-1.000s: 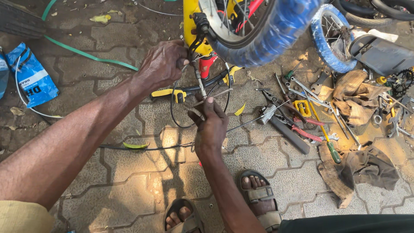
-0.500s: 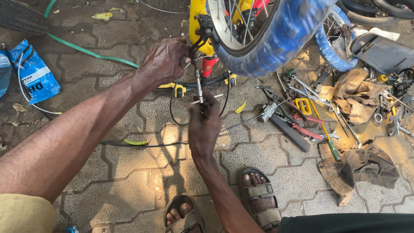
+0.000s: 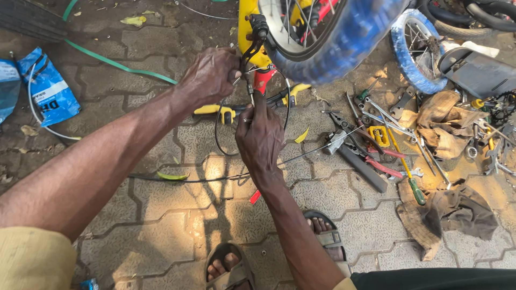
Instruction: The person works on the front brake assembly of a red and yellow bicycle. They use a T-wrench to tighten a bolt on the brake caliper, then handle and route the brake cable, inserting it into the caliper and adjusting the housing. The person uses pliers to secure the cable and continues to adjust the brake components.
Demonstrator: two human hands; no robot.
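A small bicycle with a yellow frame (image 3: 248,21) and a blue-tyred wheel (image 3: 344,40) stands over the paving. My left hand (image 3: 209,75) grips the black brake arm and cable fitting (image 3: 252,40) at the frame. My right hand (image 3: 262,137) is closed on the thin brake cable (image 3: 248,88) just below it. A black cable loop (image 3: 217,134) hangs down past both hands onto the ground.
Pliers, spanners and screwdrivers (image 3: 376,145) lie scattered at the right with brown rags (image 3: 446,215). A second blue wheel (image 3: 414,48) lies at the upper right. A blue bag (image 3: 45,88) and a green hose (image 3: 107,59) are at the left. My sandalled feet (image 3: 231,268) are below.
The bicycle wheel and frame have shifted right and up in view. My right hand has risen along the cable toward my left hand, which keeps its grip.
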